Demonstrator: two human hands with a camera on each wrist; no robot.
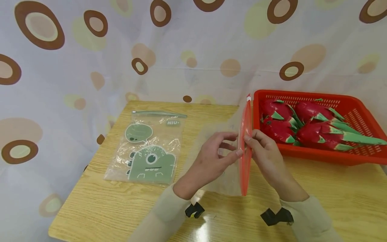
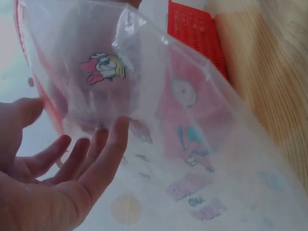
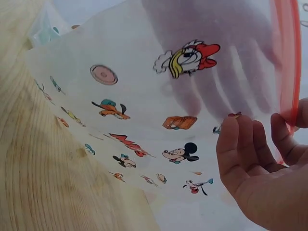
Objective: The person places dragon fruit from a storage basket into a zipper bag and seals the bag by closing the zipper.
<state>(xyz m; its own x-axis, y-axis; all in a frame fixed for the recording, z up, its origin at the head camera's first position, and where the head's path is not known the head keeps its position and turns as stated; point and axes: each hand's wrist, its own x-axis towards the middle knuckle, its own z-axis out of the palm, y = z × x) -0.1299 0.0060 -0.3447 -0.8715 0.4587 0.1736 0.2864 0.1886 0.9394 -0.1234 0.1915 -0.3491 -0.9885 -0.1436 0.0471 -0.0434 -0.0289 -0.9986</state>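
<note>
A clear zip bag (image 1: 223, 174) with a red slider strip (image 1: 245, 148) stands on edge between both hands. Cartoon prints, such as a duck's head (image 3: 187, 60) and a mouse's head (image 3: 180, 152), show on its side. My left hand (image 1: 213, 153) holds the bag's strip edge from the left, thumb tip at the red strip. From the right, my right hand (image 1: 267, 158) pinches the same edge, a little higher up. In the right wrist view, the left hand's fingers show blurred through the plastic. The white slider (image 1: 249, 98) is at the strip's far end.
Left on the wooden table (image 1: 90, 201) lies a flat clear zip bag (image 1: 121, 161) with a green monster print. At the back right stands a red plastic basket (image 1: 305, 154) holding several dragon fruits (image 1: 320, 132). A patterned cloth (image 1: 211, 40) hangs behind the table.
</note>
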